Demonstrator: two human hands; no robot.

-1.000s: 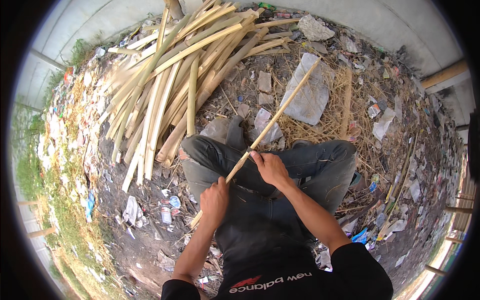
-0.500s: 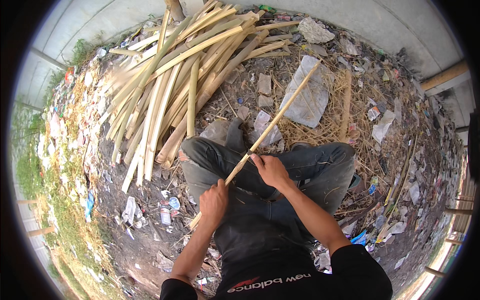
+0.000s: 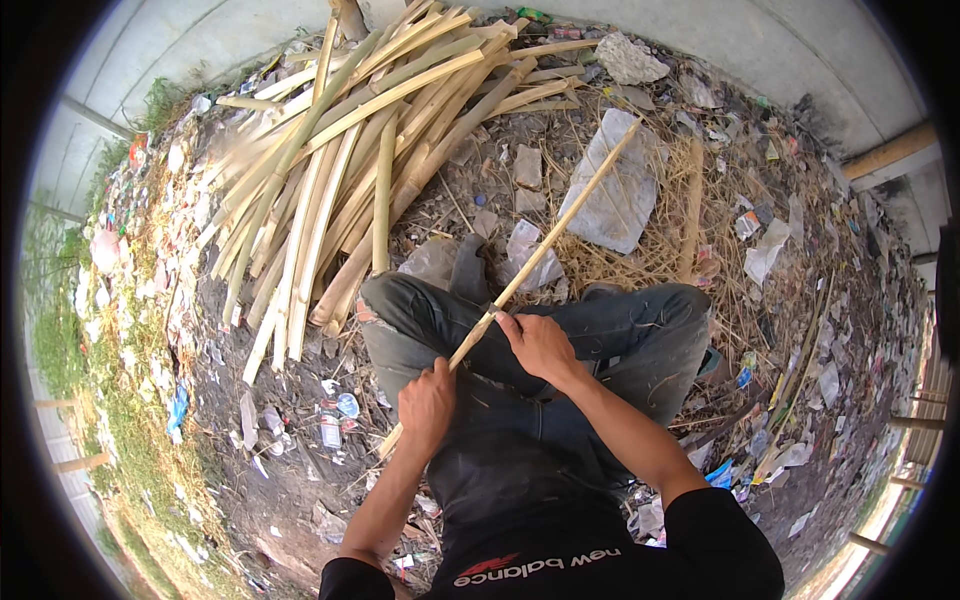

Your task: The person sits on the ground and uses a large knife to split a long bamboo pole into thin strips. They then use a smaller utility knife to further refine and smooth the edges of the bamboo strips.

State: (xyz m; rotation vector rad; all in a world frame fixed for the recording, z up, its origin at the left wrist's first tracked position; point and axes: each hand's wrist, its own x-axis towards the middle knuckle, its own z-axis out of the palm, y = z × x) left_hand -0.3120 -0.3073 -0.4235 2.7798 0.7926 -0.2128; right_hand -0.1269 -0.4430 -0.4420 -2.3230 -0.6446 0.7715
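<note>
Right hand (image 3: 541, 346) sits slightly closer to the left hand (image 3: 427, 400) than before, thumb pinching the bamboo strip (image 3: 568, 215), left fingers wrapped around it.

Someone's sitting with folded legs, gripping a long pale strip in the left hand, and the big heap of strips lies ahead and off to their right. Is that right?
Not quite: the head view shows the big heap of strips ahead and off to their left. The left hand does grip the long pale strip.
</note>
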